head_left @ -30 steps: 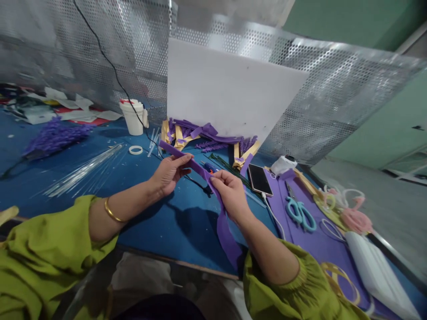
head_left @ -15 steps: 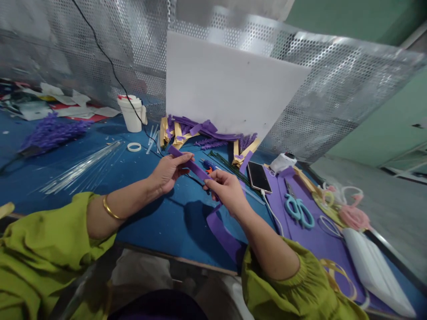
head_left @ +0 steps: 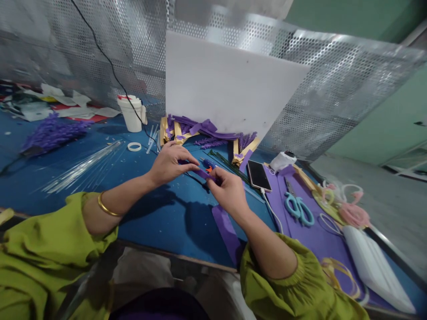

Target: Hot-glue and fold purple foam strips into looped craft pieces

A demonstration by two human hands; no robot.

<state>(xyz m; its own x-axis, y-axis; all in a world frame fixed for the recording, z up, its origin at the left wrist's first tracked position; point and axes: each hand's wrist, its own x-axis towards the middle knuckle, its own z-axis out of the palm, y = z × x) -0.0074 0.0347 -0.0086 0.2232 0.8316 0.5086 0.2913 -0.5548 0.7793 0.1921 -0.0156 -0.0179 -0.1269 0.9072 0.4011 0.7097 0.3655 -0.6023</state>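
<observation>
Both hands at frame centre, left hand (head_left: 171,163) and right hand (head_left: 226,190) pinched shut on purple strip (head_left: 227,228), its long axis running from centre down toward lower right, over blue tabletop (head_left: 160,222)

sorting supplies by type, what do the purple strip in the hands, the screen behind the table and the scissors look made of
Purple strip: probably matte foam or felt sheet; it bends softly with no shine. Screen: perforated sheet metal, silvery and reflective, with regular holes. Scissors: teal handles look like smooth plastic; the blades are too small to judge.
</observation>
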